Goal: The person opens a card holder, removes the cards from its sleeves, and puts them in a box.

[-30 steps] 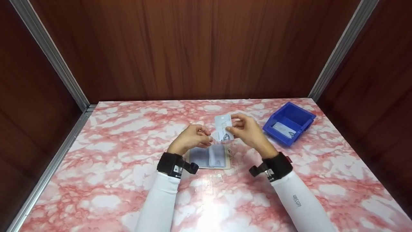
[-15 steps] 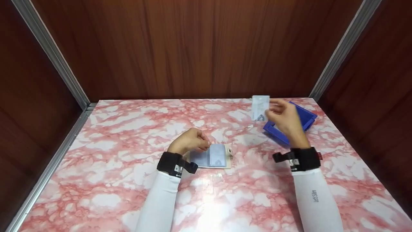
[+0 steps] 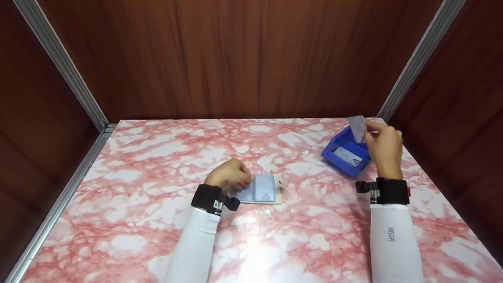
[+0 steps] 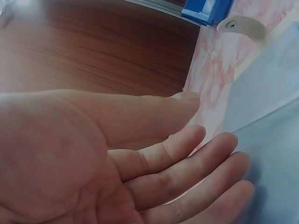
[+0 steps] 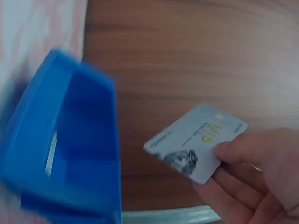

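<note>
Between thumb and fingers my right hand (image 3: 385,147) pinches a silvery VIP card (image 5: 198,142) with a dark portrait printed near one end. That card is held over the blue bin (image 3: 341,168) at the table's right. Inside the bin lies another pale card (image 3: 347,156). My left hand (image 3: 231,174) is at the open card holder (image 3: 265,188), which has clear sleeves and a cream snap tab (image 4: 243,25). In the left wrist view its fingers (image 4: 187,172) are loosely bent beside the sleeves with nothing between them. Whether they touch the sleeve is unclear.
The table (image 3: 157,228) has a red and white marbled top. Brown wood-grain panels (image 3: 243,59) stand behind it and at both sides, with metal posts (image 3: 63,63) at the corners.
My right hand has carried the VIP card away from the holder, rightward to the blue bin. My left hand has lowered slightly over the holder, and the bin's near part is visible again.
</note>
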Demonstrator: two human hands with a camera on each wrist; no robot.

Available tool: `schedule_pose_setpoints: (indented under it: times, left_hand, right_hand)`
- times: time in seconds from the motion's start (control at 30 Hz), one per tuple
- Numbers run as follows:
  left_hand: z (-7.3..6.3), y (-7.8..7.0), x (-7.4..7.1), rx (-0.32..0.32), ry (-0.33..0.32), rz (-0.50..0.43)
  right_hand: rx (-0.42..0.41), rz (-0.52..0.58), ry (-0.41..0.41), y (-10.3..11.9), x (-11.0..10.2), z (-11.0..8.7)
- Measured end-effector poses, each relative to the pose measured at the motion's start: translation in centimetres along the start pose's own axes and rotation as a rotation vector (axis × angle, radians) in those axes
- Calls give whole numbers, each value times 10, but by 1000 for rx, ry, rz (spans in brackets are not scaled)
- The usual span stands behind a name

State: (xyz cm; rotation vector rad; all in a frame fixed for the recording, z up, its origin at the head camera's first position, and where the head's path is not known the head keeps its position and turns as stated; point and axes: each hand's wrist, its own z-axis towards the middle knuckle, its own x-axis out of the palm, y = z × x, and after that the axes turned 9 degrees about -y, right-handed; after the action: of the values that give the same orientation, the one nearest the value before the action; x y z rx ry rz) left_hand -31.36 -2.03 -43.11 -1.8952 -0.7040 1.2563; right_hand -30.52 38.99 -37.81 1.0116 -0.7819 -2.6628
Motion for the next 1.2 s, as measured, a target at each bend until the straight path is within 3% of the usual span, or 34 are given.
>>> schedule_pose_setpoints:
  times: [0.13, 0.27, 0.57, 0.83, 0.97, 1.07, 1.2]
  left_hand:
    - [0, 0, -1, -2, 5, 9]
    - [0, 0, -1, 0, 11, 13]
    - [-1, 0, -2, -25, 17, 14]
    - [-2, 0, -1, -23, 29, -1]
    - [-2, 0, -1, -14, 23, -2]
    - [-2, 0, -2, -11, 17, 3]
    - [-2, 1, -1, -14, 18, 8]
  right_hand:
    - [-98, -70, -26, -9, 3, -1]
    - [-191, -136, -1, -12, 8, -4]
    - [-334, -173, 173, -12, 28, -14]
    - [-309, -218, 417, -14, 36, -17]
    - [-321, -215, 502, -15, 36, -18]
    - [-319, -231, 513, -14, 39, -18]
    - [-320, -264, 469, -17, 42, -20]
